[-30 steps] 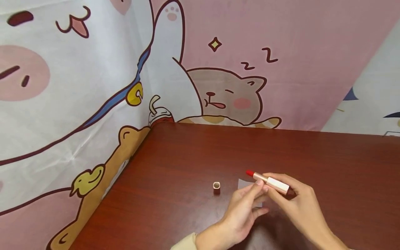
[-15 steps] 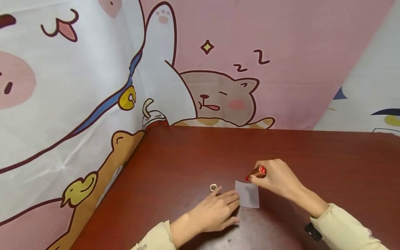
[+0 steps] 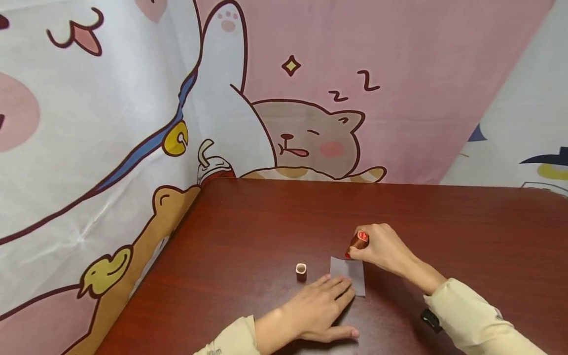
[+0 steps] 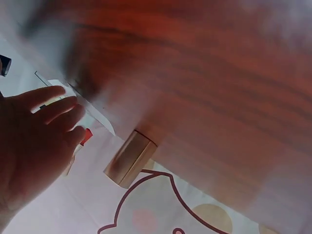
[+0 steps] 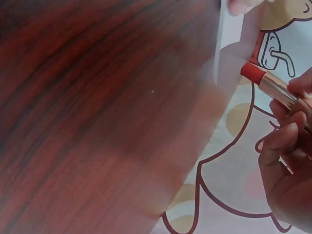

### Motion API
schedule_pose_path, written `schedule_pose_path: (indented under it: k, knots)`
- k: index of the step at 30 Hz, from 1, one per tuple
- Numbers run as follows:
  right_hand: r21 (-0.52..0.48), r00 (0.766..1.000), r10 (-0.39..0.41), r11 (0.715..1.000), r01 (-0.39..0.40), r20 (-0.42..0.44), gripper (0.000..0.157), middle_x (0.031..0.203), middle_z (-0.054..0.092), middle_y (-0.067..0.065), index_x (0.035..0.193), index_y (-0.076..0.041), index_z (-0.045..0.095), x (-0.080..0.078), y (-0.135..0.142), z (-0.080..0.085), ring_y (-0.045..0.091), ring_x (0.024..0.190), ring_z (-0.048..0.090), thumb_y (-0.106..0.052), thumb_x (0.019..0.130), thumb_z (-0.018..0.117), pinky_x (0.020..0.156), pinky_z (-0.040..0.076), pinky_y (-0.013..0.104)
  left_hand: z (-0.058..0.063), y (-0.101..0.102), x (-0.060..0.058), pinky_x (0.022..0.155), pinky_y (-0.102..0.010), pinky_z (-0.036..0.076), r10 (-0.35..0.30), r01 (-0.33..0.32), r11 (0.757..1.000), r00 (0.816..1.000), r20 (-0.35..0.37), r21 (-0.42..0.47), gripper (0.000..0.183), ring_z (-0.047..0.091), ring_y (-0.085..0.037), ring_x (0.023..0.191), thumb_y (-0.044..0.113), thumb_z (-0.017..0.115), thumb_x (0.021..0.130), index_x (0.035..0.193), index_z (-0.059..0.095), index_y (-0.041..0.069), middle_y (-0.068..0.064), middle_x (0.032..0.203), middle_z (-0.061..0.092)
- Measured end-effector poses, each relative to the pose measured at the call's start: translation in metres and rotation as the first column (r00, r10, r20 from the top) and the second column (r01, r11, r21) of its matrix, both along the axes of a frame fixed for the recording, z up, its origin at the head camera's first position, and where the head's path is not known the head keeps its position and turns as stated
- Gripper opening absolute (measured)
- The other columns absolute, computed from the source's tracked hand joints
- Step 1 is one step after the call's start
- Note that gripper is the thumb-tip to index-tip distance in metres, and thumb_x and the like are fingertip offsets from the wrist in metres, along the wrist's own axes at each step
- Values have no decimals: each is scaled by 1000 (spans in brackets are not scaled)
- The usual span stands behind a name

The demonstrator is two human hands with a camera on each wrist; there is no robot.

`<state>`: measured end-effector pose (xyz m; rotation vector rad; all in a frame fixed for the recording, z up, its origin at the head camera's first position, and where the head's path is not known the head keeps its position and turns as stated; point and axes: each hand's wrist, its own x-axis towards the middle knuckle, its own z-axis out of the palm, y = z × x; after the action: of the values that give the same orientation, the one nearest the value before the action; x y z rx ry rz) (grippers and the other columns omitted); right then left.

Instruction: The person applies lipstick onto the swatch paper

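Observation:
My right hand [image 3: 385,250] grips an uncapped lipstick [image 3: 360,241], tip pointing down by the far edge of a small white sheet of paper [image 3: 349,270]. In the right wrist view the red end of the lipstick [image 5: 253,73] shows a gap from the paper [image 5: 233,30]. With fingers extended, my left hand [image 3: 316,304] rests on the near left part of the sheet, covering that corner. The lipstick's cap [image 3: 301,271] stands upright on the table, hollow end up, left of the paper; the left wrist view shows this cap [image 4: 130,159] beyond the fingers.
A dark red-brown wooden table [image 3: 266,222] carries everything. Behind it and along its left side hangs a cloth [image 3: 408,98] printed with cartoon animals. A black device [image 3: 430,320] sits under the right sleeve.
Both hands held the lipstick at first, then parted. The right hand turned it tip down over the paper's far edge. The left hand came down and slid right onto the sheet.

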<state>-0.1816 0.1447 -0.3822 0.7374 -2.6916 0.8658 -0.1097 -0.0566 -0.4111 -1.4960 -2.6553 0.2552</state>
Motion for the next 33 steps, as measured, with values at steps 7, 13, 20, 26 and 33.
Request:
schedule_pose_path:
  k: [7,13,20,26,33]
  knots:
    - [32,1000,26,999,-25,-13,19,53,48,-20,61,-22,56,-1,-9,-3,-1,48,39,-11,65,71,46,36,21,-2,1,-2,105,-33,29,77,-76,997,996,51,-16,77,34,-15,131,69,26,89,139,43,14,-2,142,41]
    - [72,999,6,997,-3,-51,22,52,46,-20,58,-24,52,-5,-13,-5,1,49,39,-13,62,70,47,36,21,-1,2,-5,105,-36,29,100,-101,995,992,74,4,79,33,-17,132,72,26,87,140,42,17,0,143,40]
    - [106,995,-34,993,44,-96,23,53,43,-19,57,-26,50,-5,-10,-9,5,53,39,-15,62,70,49,35,24,1,2,-8,107,-37,27,115,-116,993,989,96,4,79,32,-19,132,74,24,85,142,40,22,3,145,37]
    - [81,996,-48,995,55,-80,23,53,43,-19,58,-26,51,-1,-11,-16,4,53,40,-16,62,71,47,35,23,-3,-2,-4,106,-34,27,90,-91,996,992,83,5,78,33,-18,132,73,25,86,141,42,21,4,143,39]
    - [108,994,-39,993,51,-105,26,53,40,-19,57,-26,48,1,-10,-20,5,54,38,-17,61,72,47,34,23,-5,-1,-5,106,-34,27,75,-77,997,994,80,22,74,35,-18,131,70,25,88,140,43,20,3,142,40]
